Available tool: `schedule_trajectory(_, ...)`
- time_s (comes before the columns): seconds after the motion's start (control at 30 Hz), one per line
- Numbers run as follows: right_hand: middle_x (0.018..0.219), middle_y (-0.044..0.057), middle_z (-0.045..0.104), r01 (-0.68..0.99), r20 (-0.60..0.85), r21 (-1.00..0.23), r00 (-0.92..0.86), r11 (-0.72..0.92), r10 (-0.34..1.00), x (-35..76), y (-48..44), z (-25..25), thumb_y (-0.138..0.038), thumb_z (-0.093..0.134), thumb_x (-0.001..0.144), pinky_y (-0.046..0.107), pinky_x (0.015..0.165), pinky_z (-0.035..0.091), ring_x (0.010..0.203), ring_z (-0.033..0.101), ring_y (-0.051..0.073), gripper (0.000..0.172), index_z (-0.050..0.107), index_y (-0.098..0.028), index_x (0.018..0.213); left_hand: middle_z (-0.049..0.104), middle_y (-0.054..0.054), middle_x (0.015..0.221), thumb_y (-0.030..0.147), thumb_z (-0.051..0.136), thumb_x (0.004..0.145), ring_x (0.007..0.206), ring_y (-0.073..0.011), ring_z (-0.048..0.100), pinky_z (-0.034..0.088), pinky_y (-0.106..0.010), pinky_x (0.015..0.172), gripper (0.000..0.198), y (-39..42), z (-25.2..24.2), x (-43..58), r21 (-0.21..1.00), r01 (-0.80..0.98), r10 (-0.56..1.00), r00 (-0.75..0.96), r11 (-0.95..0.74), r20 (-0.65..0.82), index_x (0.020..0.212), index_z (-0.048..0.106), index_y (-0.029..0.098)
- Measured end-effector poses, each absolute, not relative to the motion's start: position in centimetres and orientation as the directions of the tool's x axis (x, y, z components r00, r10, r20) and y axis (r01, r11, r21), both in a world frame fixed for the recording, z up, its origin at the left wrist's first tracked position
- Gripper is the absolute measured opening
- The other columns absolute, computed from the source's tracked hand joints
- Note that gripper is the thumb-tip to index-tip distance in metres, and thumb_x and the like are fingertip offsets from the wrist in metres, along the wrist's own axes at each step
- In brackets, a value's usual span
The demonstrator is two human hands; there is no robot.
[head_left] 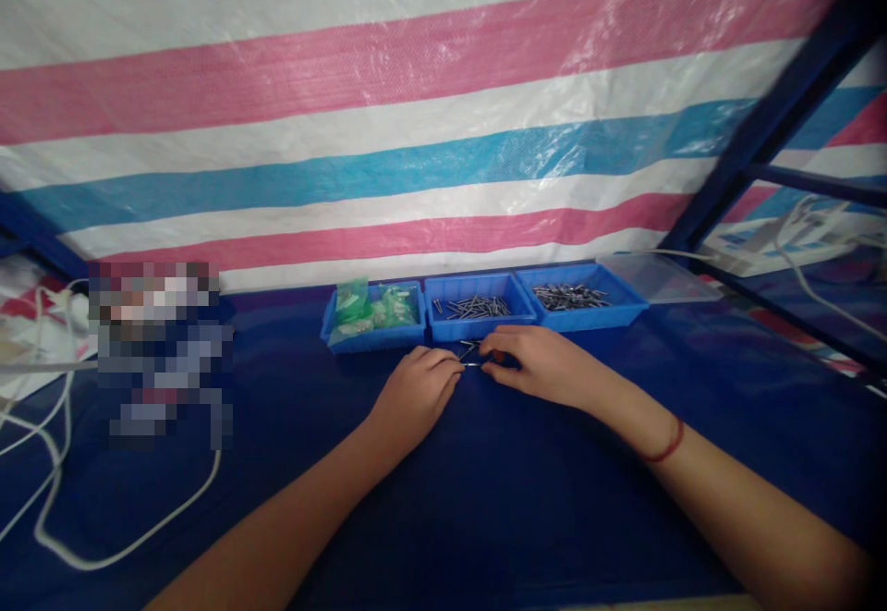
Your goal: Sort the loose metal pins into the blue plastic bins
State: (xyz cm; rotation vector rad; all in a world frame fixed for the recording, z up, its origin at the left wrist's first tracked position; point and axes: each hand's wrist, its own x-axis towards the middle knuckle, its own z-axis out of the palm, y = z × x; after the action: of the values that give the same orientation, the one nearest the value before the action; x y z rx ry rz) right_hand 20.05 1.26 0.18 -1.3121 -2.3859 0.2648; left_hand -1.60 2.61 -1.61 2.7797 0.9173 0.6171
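Observation:
A thin metal pin (472, 365) spans the small gap between my two hands, just above the blue tabletop. My left hand (419, 387) is closed, its fingertips pinching the pin's left end. The pin's other end meets the thumb of my right hand (537, 361), whose fingers are curled around it. By the right fingertips another short dark metal piece (469, 344) is partly visible. Directly behind the hands stands a blue bin (481, 326) of loose metal pins (478, 306). Fine details of the pins are too small to make out.
Left of that bin, another blue bin (374, 341) holds green plastic bags (392, 306). A third bin (592, 317) on the right holds metal parts (572, 297), beside a clear plastic lid (658, 278). White cables (131, 551) lie at left. A striped sheet (388, 75) hangs behind.

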Motion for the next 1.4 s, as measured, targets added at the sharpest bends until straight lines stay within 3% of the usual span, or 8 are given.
schedule_trajectory(0.4,0.087,0.007,0.065,0.688,0.326,-0.414,-0.499,0.596,0.803,18.4,0.8,-0.4,-0.024,0.058,0.085,0.031,0.076,0.046,0.083,0.061,0.020,0.014,0.068,-0.019,0.093,0.066,-0.006,0.100,0.020,0.045,0.093,0.094,-0.0200,0.059,0.046,-0.035,0.086,0.022,2.8,-1.9,-1.8,0.451,0.509,0.675,0.620,-0.734,0.400,0.106,0.062,0.020)
schedule_trajectory(0.5,0.083,0.007,0.064,0.668,0.364,-0.441,-0.477,0.599,0.800,17.8,0.8,-0.6,-0.021,0.054,0.087,0.032,0.074,0.046,0.082,0.060,0.019,0.014,0.068,-0.019,0.086,0.065,-0.005,0.100,0.021,0.050,0.090,0.091,-0.0179,0.061,0.048,-0.032,0.084,0.022,2.6,-1.8,-1.7,0.578,0.468,0.737,0.522,-0.668,0.429,0.110,0.060,0.021)
schedule_trajectory(0.6,0.081,0.005,0.064,0.603,0.398,-0.557,-0.410,0.571,0.821,17.3,0.7,-0.4,-0.023,0.054,0.088,0.030,0.070,0.046,0.076,0.059,0.017,0.015,0.068,-0.019,0.083,0.066,-0.004,0.099,0.025,0.059,0.085,0.082,-0.0156,0.063,0.051,-0.027,0.074,0.031,2.5,-1.9,-1.7,0.742,0.413,0.842,0.366,-0.528,0.396,0.115,0.056,0.020)
schedule_trajectory(0.7,0.082,0.005,0.066,0.528,0.392,-0.650,-0.383,0.547,0.836,16.9,0.5,-0.1,-0.026,0.053,0.090,0.029,0.069,0.046,0.076,0.060,0.016,0.019,0.068,-0.020,0.080,0.068,-0.004,0.090,0.030,0.060,0.084,0.077,-0.0157,0.064,0.050,-0.025,0.069,0.024,2.4,-1.9,-1.8,0.828,0.351,0.885,0.331,-0.437,0.327,0.105,0.061,0.018)
schedule_trajectory(0.9,0.081,0.004,0.066,0.485,0.368,-0.703,-0.378,0.520,0.850,16.7,0.5,-0.1,-0.028,0.054,0.089,0.029,0.069,0.047,0.075,0.059,0.015,0.020,0.068,-0.019,0.078,0.069,-0.002,0.083,0.031,0.058,0.085,0.075,-0.0152,0.064,0.049,-0.024,0.068,0.016,2.3,-1.5,-1.8,0.861,0.309,0.897,0.319,-0.404,0.306,0.090,0.065,0.017)
schedule_trajectory(1.07,0.082,0.004,0.065,0.485,0.365,-0.706,-0.375,0.516,0.852,16.7,0.4,0.0,-0.024,0.053,0.088,0.027,0.064,0.044,0.072,0.057,0.014,0.017,0.069,-0.020,0.087,0.069,-0.002,0.084,0.031,0.057,0.085,0.075,-0.0153,0.064,0.049,-0.024,0.069,0.017,2.2,-1.3,-1.7,0.870,0.306,0.904,0.315,-0.387,0.291,0.091,0.066,0.017)
schedule_trajectory(1.4,0.077,0.003,0.062,0.479,0.360,-0.735,-0.326,0.481,0.874,16.5,0.5,-0.4,-0.022,0.054,0.087,0.026,0.061,0.041,0.068,0.054,0.013,0.014,0.066,-0.019,0.080,0.069,-0.002,0.087,0.029,0.057,0.086,0.078,-0.0150,0.063,0.048,-0.024,0.072,0.017,2.1,-1.4,-1.8,0.872,0.291,0.898,0.322,-0.394,0.299,0.094,0.066,0.017)
